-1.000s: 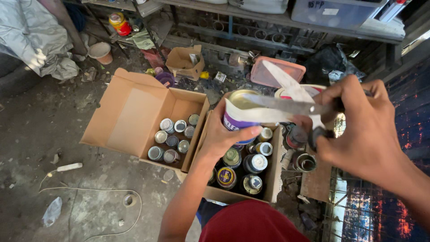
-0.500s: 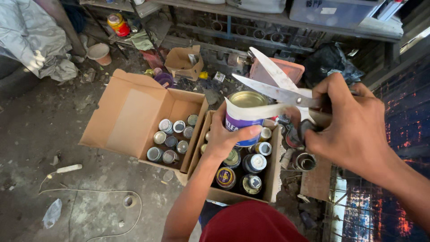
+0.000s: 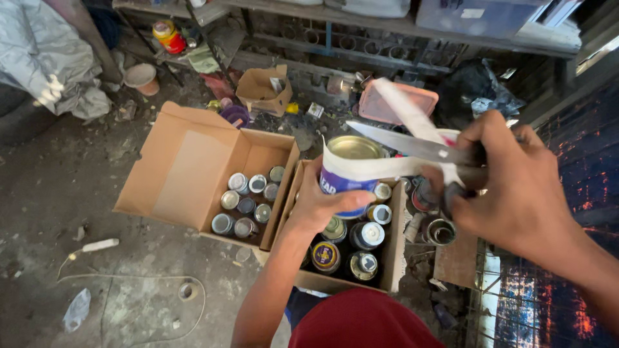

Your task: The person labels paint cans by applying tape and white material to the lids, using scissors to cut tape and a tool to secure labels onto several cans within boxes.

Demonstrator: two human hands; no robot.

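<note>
While the left hand (image 3: 322, 206) gripped a tin can (image 3: 351, 173) above the right cardboard box (image 3: 393, 258) of small cans, the right hand (image 3: 516, 187) held scissors (image 3: 412, 145) closed around their handles, blades open over the can's loose paper label (image 3: 387, 169).

1. Left hand (image 3: 322, 206): I see it bare, no glove, ring or watch; the forearm is uncovered down to the frame's lower edge.
2. Right hand (image 3: 516, 187): likewise bare, wrist and forearm unsleeved.
3. Dark red garment (image 3: 361, 322): smooth cloth, low in my view, between the forearms.
</note>
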